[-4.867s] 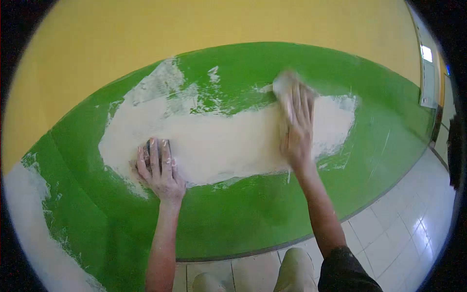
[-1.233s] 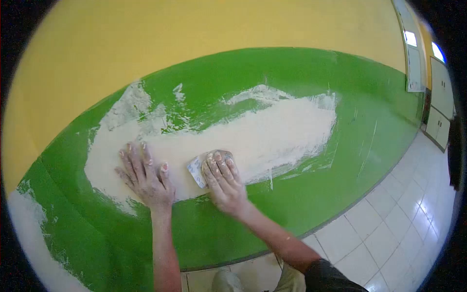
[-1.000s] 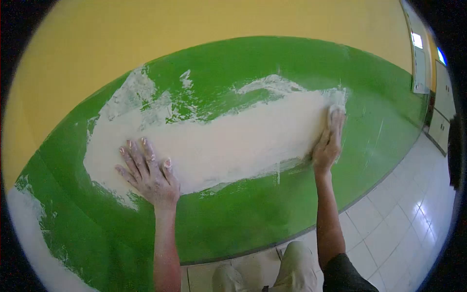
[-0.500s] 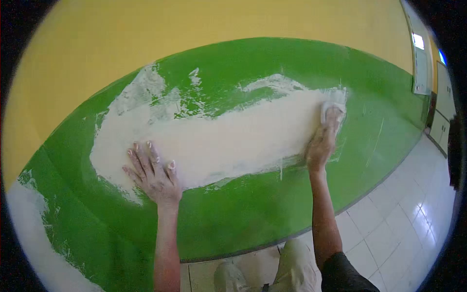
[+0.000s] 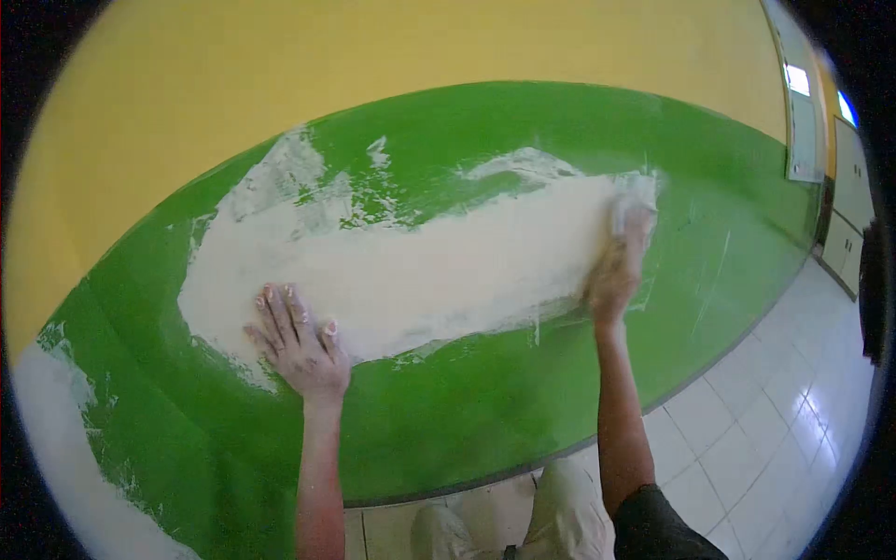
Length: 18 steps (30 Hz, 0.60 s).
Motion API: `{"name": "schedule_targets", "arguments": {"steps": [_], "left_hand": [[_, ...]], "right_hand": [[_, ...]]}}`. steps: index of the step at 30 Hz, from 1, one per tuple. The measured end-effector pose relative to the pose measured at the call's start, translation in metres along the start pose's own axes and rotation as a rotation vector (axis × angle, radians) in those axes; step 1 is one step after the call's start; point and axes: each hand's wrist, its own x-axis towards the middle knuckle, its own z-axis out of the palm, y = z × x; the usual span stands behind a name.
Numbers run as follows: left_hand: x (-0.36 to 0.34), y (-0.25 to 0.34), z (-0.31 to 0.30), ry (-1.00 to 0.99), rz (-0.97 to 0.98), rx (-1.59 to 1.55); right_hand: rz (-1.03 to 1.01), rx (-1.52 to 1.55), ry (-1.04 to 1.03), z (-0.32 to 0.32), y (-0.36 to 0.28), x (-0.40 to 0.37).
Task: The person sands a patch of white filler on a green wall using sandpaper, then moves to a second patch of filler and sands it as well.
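Observation:
A large white patch (image 5: 439, 271) of dried-looking filler spreads over the green part of the wall (image 5: 467, 401). My left hand (image 5: 303, 350) lies flat on the patch's lower left, fingers spread, fingertips dusted white, nothing held. At the right end of the patch, my right hand (image 5: 616, 275) presses a whitish pad (image 5: 620, 217) against the surface. Its fingers and the pad are blurred by motion.
Yellow wall (image 5: 420, 47) rises above the green. Another white patch (image 5: 70, 448) is at lower left. Tiled floor (image 5: 747, 439) runs along the wall's foot, with cabinets (image 5: 845, 224) and a framed panel (image 5: 803, 131) at right.
The view has shifted slightly. My right hand and the pad are more blurred and remain at the right end of the patch. My left hand stays on the wall.

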Motion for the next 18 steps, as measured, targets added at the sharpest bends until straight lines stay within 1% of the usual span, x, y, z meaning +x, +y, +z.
{"name": "schedule_targets", "arguments": {"steps": [1,2,4,5,6,8,9,11,12,13,14,15,16,17,18], "left_hand": [[0.0,0.004,-0.002,-0.007,-0.017,-0.005],[0.001,0.006,-0.002,-0.014,-0.031,-0.016],[-0.002,0.006,0.0,0.001,-0.027,-0.02],[-0.001,0.005,0.002,0.013,-0.02,-0.019],[0.002,0.004,0.002,0.015,-0.014,-0.019],[0.0,0.004,0.0,0.015,-0.004,-0.028],[-0.001,0.004,0.0,0.011,-0.003,-0.028],[-0.003,0.001,0.001,0.018,0.01,-0.016],[-0.003,0.002,0.001,0.017,0.012,-0.017],[-0.004,0.003,0.0,0.015,0.009,-0.014],[-0.003,0.004,0.001,0.021,0.0,-0.008],[-0.001,0.004,0.002,0.029,-0.009,0.0],[-0.003,0.005,0.002,0.014,-0.018,0.0],[-0.004,0.005,0.001,-0.002,-0.023,-0.004],[-0.005,0.005,0.002,0.0,-0.023,-0.006]], "right_hand": [[-0.077,-0.354,0.059,-0.01,0.023,0.012],[-0.074,-0.354,0.058,0.004,0.002,0.005],[-0.168,-0.358,0.19,0.061,-0.046,-0.025],[-0.359,-0.105,0.108,0.086,-0.057,-0.047],[-0.302,-0.151,-0.073,0.103,-0.072,-0.075],[-0.561,-0.207,-0.35,0.108,-0.073,-0.118],[-0.557,-0.208,-0.352,0.101,-0.057,-0.113],[-0.752,-0.266,-0.553,0.067,-0.016,-0.076],[-0.674,-0.449,-0.503,0.033,-0.031,-0.044],[-0.409,-0.168,-0.201,0.038,0.016,-0.041],[-0.552,-0.386,-0.159,0.006,0.012,-0.004],[-0.406,-0.385,-0.051,0.0,0.02,0.012],[-0.248,-0.388,0.052,-0.001,0.024,0.017],[-0.038,-0.256,0.123,0.025,0.012,0.007],[-0.103,-0.218,0.152,0.054,-0.016,-0.009]]}}
